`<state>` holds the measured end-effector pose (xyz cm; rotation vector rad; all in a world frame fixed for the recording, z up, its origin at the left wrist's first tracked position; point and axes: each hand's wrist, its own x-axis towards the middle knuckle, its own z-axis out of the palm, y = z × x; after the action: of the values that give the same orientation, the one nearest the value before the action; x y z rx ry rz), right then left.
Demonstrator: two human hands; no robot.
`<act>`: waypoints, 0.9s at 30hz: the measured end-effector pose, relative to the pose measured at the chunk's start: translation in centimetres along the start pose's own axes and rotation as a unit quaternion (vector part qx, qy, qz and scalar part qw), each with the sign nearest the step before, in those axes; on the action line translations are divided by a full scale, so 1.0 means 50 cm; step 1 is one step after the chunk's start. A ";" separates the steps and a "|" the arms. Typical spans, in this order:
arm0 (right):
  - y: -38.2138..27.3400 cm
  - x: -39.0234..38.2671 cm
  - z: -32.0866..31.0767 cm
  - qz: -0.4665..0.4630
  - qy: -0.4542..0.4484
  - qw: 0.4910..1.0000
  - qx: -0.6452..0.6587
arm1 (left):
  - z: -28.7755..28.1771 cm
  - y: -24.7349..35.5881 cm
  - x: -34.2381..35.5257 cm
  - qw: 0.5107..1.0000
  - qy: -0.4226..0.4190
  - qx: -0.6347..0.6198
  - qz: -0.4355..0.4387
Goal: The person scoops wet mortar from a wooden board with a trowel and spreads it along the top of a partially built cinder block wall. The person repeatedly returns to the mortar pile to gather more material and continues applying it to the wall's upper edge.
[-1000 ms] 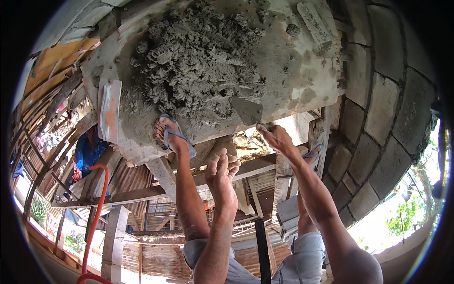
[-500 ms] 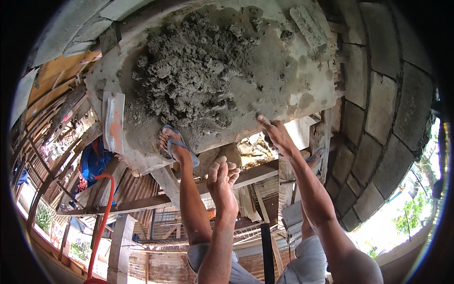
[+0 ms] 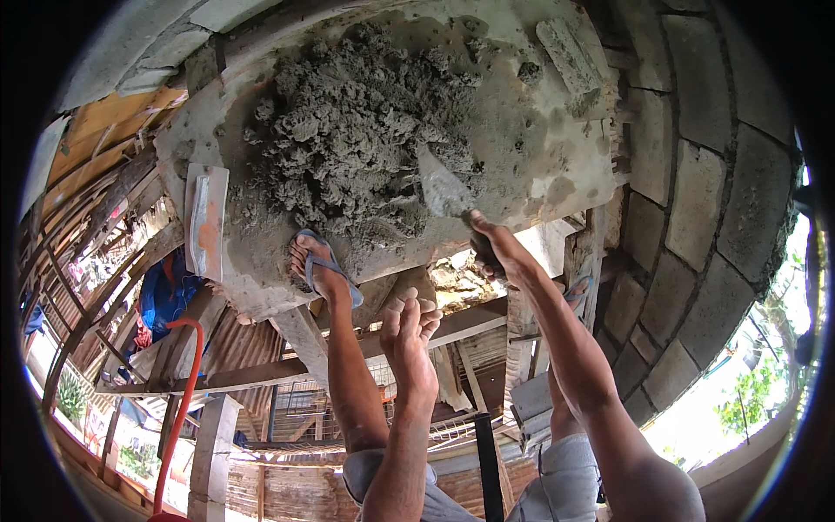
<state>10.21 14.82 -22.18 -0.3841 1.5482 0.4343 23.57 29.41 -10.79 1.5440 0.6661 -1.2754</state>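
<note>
My right hand (image 3: 498, 245) grips a trowel (image 3: 444, 183) by its handle, the blade at the lower-right edge of a wet grey mortar heap (image 3: 348, 122). The heap sits on a stained board (image 3: 557, 148). My left hand (image 3: 409, 339) is empty below the board's near edge, fingers loosely curled and slightly apart, palm up. A flat plastering float (image 3: 205, 222) with grey and orange marks lies at the board's left end. My left foot (image 3: 326, 277), in a blue-grey sandal, rests on the board's near edge beside the mortar.
A block wall (image 3: 696, 204) curves along the right. Timber beams (image 3: 452, 322) and rusty corrugated sheets are below. A red hose or bar (image 3: 187, 374), blue cloth (image 3: 170, 291) and a post (image 3: 209, 452) are at the lower left. A narrow slab (image 3: 570, 56) lies at the board's far right.
My right hand and the trowel have moved up, and the blade has swung into the mortar's lower edge, now showing a lighter face. My left hand has dropped slightly.
</note>
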 end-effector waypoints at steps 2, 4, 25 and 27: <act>-0.018 0.001 -0.002 -0.039 -0.045 0.998 0.018 | 0.001 0.000 0.000 1.000 -0.002 -0.007 -0.002; -0.036 -0.003 -0.007 -0.145 -0.039 0.985 0.082 | 0.002 -0.002 -0.001 1.000 0.001 -0.008 0.001; 0.094 0.103 -0.008 -0.186 0.165 0.944 -0.218 | -0.003 -0.003 -0.004 1.000 -0.016 0.007 -0.002; 0.087 0.115 -0.003 -0.209 0.111 0.950 -0.204 | -0.002 -0.004 -0.008 0.999 -0.003 0.007 -0.037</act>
<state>7.77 18.69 -27.77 -1.0925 1.5354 0.3840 23.33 29.64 -10.49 1.5387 0.7167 -1.3421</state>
